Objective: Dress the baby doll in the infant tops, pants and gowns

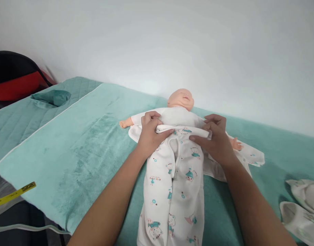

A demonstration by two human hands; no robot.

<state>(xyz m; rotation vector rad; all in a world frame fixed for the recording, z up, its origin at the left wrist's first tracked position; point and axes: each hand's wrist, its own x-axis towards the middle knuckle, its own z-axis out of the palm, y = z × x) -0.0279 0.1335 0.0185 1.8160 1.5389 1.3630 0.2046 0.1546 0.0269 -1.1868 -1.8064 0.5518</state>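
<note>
A baby doll (181, 99) lies on its back with its head toward the wall, in a plain white top (172, 117). White printed baby pants (174, 191) cover its lower body, and their waistband lies across the doll's belly. My left hand (152, 133) pinches the waistband at its left side. At the right side my right hand (214, 138) grips the same band, the fabric bunched between thumb and fingers. Under the doll, a printed white jacket (253, 155) is spread out, one sleeve reaching to the right. The doll's feet are not visible.
The doll rests on a teal plush cover (77, 164) on a bed against a white wall (157, 44). White baby shoes (300, 215) lie at the lower right. A teal face-hole cushion (51, 98) and a black and red chair (17, 80) stand left.
</note>
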